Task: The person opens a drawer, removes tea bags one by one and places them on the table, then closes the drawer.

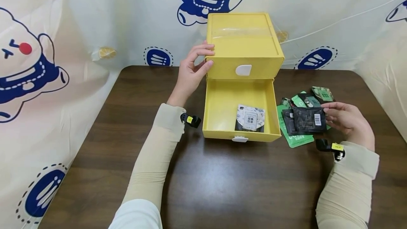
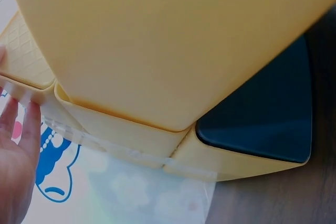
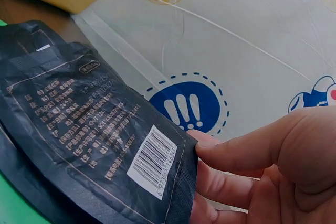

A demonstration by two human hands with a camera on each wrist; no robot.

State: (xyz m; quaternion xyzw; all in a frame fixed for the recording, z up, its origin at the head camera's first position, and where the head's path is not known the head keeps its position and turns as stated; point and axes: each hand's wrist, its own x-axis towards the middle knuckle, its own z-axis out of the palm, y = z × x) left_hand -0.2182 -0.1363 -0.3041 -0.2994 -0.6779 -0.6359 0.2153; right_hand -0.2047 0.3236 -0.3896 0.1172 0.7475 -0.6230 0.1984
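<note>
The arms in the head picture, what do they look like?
The left sleeve and right sleeve are beige and wrinkled, with wide cuffs. A whitish sleeve shows higher up on the left. The left wrist camera and right wrist camera are small and black with yellow tags. The left grip and right grip are bare, without gloves.

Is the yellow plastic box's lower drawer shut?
No, the yellow plastic lower drawer stands pulled out, with a white-and-black square packet inside.
</note>
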